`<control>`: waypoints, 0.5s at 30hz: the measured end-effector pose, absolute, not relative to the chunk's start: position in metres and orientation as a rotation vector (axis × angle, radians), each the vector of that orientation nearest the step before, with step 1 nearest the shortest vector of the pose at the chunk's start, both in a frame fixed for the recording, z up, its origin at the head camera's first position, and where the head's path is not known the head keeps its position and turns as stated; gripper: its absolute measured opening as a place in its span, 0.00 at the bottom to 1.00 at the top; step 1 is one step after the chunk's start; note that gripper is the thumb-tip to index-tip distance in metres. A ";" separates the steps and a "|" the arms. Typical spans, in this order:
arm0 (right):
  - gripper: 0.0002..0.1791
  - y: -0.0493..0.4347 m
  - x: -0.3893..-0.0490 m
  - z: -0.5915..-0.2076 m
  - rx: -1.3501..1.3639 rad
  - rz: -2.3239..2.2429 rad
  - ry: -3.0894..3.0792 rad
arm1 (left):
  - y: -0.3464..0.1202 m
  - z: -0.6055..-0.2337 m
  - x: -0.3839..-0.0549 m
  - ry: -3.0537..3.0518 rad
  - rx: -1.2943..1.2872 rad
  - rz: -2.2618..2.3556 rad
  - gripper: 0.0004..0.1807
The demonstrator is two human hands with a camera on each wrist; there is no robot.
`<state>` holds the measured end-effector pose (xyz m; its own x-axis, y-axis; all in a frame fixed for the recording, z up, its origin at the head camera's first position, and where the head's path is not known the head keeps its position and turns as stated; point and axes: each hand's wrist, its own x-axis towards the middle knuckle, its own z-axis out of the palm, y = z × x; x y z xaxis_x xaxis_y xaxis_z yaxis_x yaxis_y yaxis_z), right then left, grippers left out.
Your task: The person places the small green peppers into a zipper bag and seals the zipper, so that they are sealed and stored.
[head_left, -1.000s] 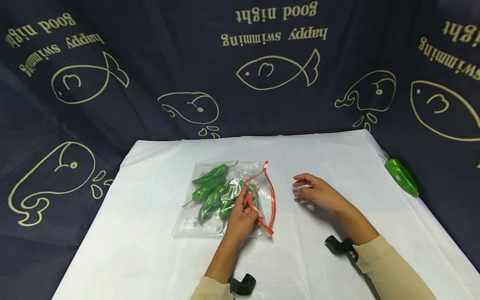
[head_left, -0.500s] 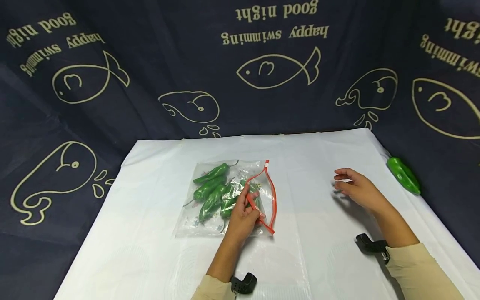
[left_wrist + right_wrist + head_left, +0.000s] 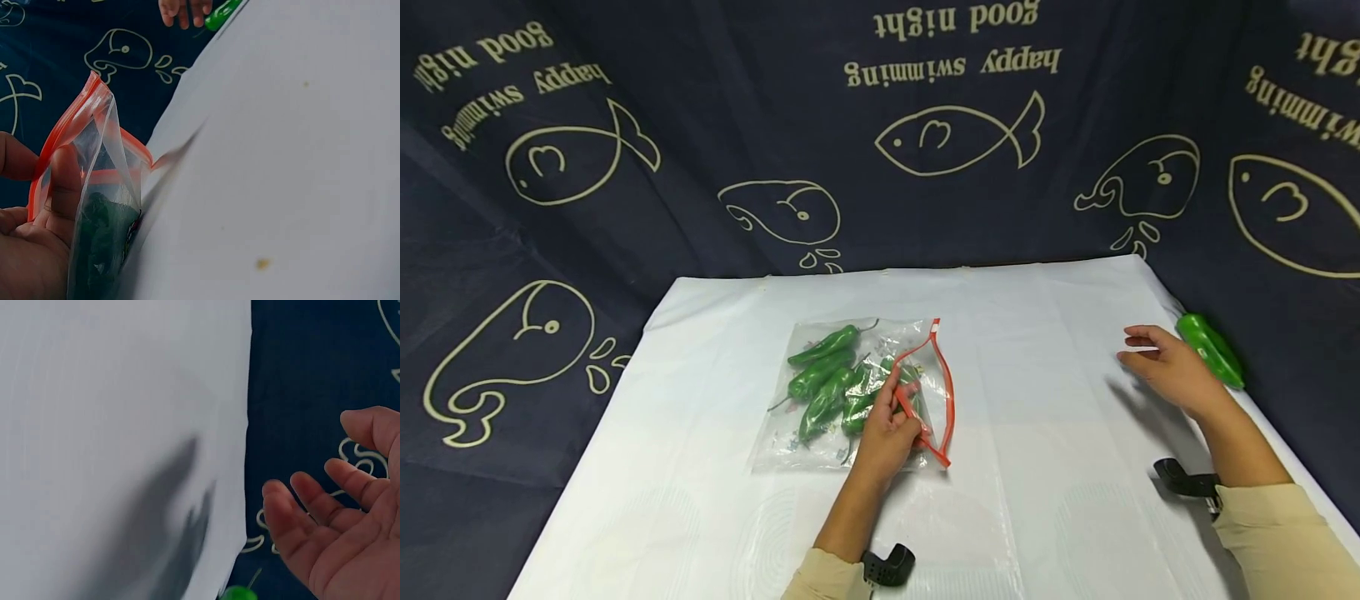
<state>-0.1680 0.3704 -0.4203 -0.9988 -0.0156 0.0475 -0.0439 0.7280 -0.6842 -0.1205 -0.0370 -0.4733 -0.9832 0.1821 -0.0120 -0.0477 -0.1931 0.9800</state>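
Note:
A clear zip bag [image 3: 775, 446] with a red zip edge lies on the white table, several green peppers [image 3: 826, 404] inside it. My left hand [image 3: 883, 442] pinches the bag's red edge between thumb and fingers, and the mouth gapes to the right. In the left wrist view the red edge [image 3: 62, 128] runs between thumb and fingers. My right hand [image 3: 1176, 371] hovers over the right side of the table, fingers loosely bent and nothing in them. Just beyond it, a single green pepper [image 3: 1213, 350] lies at the table's right edge; its top [image 3: 239, 593] shows low in the right wrist view.
A white cloth [image 3: 700, 500] covers the table. Dark blue fabric [image 3: 820, 100] with pale fish and whale drawings hangs behind and along the sides. Black wrist cameras [image 3: 889, 567] are strapped to both wrists.
My right hand has moved right, away from the bag, to beside the lone pepper. The left hand keeps its pinch on the bag and stays put.

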 end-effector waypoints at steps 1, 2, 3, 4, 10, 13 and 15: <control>0.29 0.373 -0.168 -0.420 0.033 1.113 -2.892 | -0.037 -0.473 -0.121 1.894 0.163 2.315 0.49; 0.30 0.376 -0.169 -0.419 0.019 1.095 -2.900 | -0.037 -0.473 -0.121 1.897 0.165 2.315 0.49; 0.30 0.379 -0.169 -0.418 0.000 1.069 -2.912 | -0.037 -0.473 -0.121 1.898 0.165 2.314 0.49; 0.31 0.382 -0.169 -0.417 -0.018 1.033 -2.924 | -0.037 -0.473 -0.121 1.900 0.163 2.313 0.49; 0.32 0.400 -0.172 -0.415 -0.058 0.891 -2.961 | -0.036 -0.473 -0.120 1.897 0.153 2.307 0.50; 0.33 0.409 -0.174 -0.417 -0.039 0.835 -2.972 | -0.036 -0.473 -0.120 1.894 0.160 2.315 0.50; 0.33 0.415 -0.175 -0.417 -0.037 0.795 -2.981 | -0.036 -0.473 -0.120 1.894 0.164 2.315 0.50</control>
<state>-0.1748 0.4149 -0.4170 -0.9981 0.0379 0.0482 0.0089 0.8671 -0.4981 -0.1202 -0.0364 -0.4726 -0.9835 0.1809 -0.0078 -0.0435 -0.1942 0.9800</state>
